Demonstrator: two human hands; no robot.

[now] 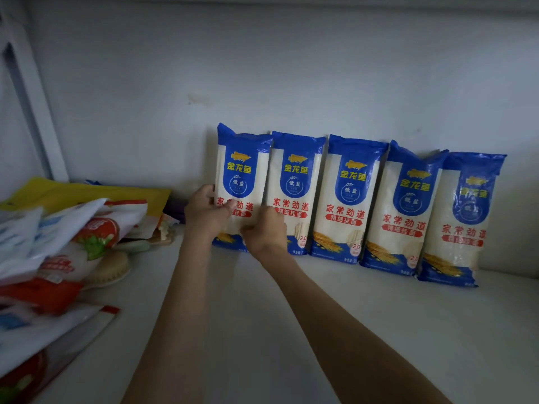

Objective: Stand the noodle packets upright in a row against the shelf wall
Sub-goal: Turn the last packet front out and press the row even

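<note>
Several blue-and-white noodle packets stand upright in a row, leaning on the white shelf wall (262, 83). The leftmost packet (243, 167) is held by both my hands. My left hand (205, 211) grips its left edge, thumb on the front. My right hand (264, 231) holds its lower right part and partly covers the second packet (296, 176). Further right stand a third packet (347, 196) and a fourth (405, 205), then the rightmost one (460, 217). The bottom of the leftmost packet is partly hidden behind my hands.
A loose pile of other food bags (58, 243) in red, white and yellow lies at the left of the shelf (379, 330), with a pale brush (113, 266) beside it. A white shelf post (32, 106) rises at the far left.
</note>
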